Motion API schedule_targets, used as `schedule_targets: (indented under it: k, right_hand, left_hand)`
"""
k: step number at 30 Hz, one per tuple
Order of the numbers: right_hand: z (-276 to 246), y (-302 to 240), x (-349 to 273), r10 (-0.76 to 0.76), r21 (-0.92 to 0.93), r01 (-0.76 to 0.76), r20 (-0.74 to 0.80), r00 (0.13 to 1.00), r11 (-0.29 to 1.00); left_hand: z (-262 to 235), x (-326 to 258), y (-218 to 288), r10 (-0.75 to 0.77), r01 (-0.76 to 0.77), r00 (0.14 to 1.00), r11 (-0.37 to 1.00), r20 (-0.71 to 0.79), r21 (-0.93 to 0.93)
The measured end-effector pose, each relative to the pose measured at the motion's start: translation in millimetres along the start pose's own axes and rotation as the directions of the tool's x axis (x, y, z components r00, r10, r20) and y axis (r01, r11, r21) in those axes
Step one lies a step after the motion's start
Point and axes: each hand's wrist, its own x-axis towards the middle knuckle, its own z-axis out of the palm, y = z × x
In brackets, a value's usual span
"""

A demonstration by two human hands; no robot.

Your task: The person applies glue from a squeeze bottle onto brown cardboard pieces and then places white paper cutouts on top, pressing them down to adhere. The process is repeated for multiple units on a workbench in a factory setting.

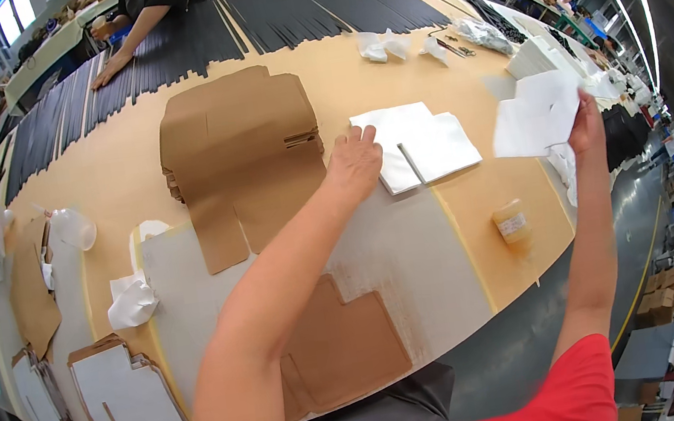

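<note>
My right hand (587,128) pinches the edge of a white cut sheet (535,118), raised at the right side of the table. My left hand (356,160) is closed at the left corner of a stack of white cut sheets (444,144), its bent fingers on the edge. That stack has a narrow slot and a stepped outline. Left of it lies a stack of brown cut pieces (235,130) with similar slots. Closer to me, a single brown piece (346,338) rests flat on the grey mat, partly behind my left forearm.
Long dark strips (292,14) line the far edge, where another person's hand (114,68) rests. A labelled yellowish block (511,223) sits near the right edge. White-topped brown pieces (125,391) lie front left, near crumpled white paper (133,302) and a plastic cup (72,229).
</note>
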Motion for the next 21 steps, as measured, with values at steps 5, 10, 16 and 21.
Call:
schedule_targets:
  k: [5, 10, 16, 21]
  right_hand:
    - [91, -43, -40, -0.138, -0.175, 0.137, 0.005, 0.99, 0.975]
    - [186, -13, -127, -0.091, -0.278, 0.175, 0.291, 0.952, 0.945]
    - [328, 67, -256, 0.241, -0.273, -0.071, 0.667, 0.705, 0.959]
    - [329, 83, -284, 0.136, -0.393, 0.231, 0.712, 0.689, 0.89]
  left_hand:
    - [-30, -18, -1, -0.164, 0.074, 0.961, 0.928, -0.222, -0.365]
    - [-100, -62, 33, -0.336, 0.137, 0.935, 0.046, 0.113, -0.99]
    - [-148, -163, 53, -0.323, 0.025, 0.887, -0.679, 0.329, -0.734]
    - [-136, -242, 56, -0.252, -0.133, 0.932, -0.906, 0.26, -0.402]
